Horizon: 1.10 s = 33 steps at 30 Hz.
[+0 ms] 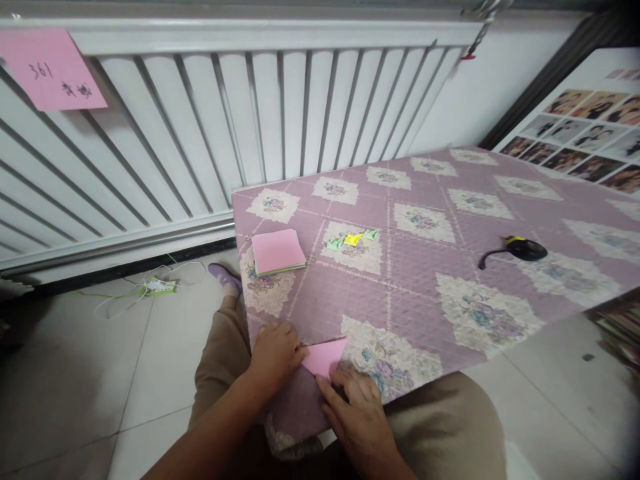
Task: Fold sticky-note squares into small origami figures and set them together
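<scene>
A pink paper (pixel 326 356), folded into a triangle, lies near the front corner of the cloth-covered table. My left hand (pixel 276 352) has its fingers closed at the paper's left corner. At the lower edge, my right hand (pixel 354 403) presses on the paper with thumb and bent fingers. Behind my left hand sits a stack of square paper (pixel 279 251), pink on top. Small folded paper pieces, two green and one yellow (pixel 353 239), stand in a row on the cloth to the right of the stack.
The table's floral cloth (pixel 345 287) runs right, with a black object (pixel 525 249) on it. A white radiator (pixel 320 107) stands behind, bearing a pink note (pixel 55 70). A photo board (pixel 590 127) leans at right. A power strip (pixel 160 287) lies on the floor.
</scene>
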Available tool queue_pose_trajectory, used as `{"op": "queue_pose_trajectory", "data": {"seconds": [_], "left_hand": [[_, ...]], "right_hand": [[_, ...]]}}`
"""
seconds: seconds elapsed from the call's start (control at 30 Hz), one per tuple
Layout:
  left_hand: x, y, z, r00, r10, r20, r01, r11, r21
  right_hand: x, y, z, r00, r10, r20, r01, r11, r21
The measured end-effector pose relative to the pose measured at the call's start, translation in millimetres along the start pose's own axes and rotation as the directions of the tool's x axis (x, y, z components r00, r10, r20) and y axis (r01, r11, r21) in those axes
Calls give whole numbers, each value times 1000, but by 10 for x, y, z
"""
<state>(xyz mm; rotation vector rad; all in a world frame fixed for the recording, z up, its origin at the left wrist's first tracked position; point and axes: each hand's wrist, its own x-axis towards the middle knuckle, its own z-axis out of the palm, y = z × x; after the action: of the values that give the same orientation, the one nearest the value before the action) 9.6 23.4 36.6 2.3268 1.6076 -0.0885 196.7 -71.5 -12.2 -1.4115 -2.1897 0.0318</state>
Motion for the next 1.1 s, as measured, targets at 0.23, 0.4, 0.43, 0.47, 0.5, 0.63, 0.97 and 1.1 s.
{"op": "queue_pose_trajectory", "data": {"seconds": [0.23,0.4,0.43,0.47,0.5,0.63,0.97,1.1], "left_hand": [[-11,13,-2,1000,1,-15,-1,1000,4],[-15,14,-9,1000,2,-23,-2,1000,8],[-16,15,-12,1000,1,-20,-1,1000,8],[-18,18,-15,1000,-1,-18,1,1000,8],[-19,21,-18,1000,-4,-14,4,1000,9],[-22,33,-25,1000,-12,-6,12,1000,10],[-18,30,-23,1000,-1,-9,1,1000,12],[-17,20,-21,1000,9,-16,-9,1000,17]], "right_hand": [[-30,1,7,1000,7,-11,-7,1000,20],[-29,2,17,1000,4,-22,-4,1000,12],[-25,1,16,1000,2,-24,-1,1000,5],[-21,0,13,1000,-1,-23,1,1000,-1],[-17,-2,8,1000,-3,-22,3,1000,-8],[-3,-14,-25,1000,-7,1,7,999,-32],[-11,-21,10,1000,22,1,-22,1000,-8],[-6,-14,29,1000,19,-18,-19,1000,5]]}}
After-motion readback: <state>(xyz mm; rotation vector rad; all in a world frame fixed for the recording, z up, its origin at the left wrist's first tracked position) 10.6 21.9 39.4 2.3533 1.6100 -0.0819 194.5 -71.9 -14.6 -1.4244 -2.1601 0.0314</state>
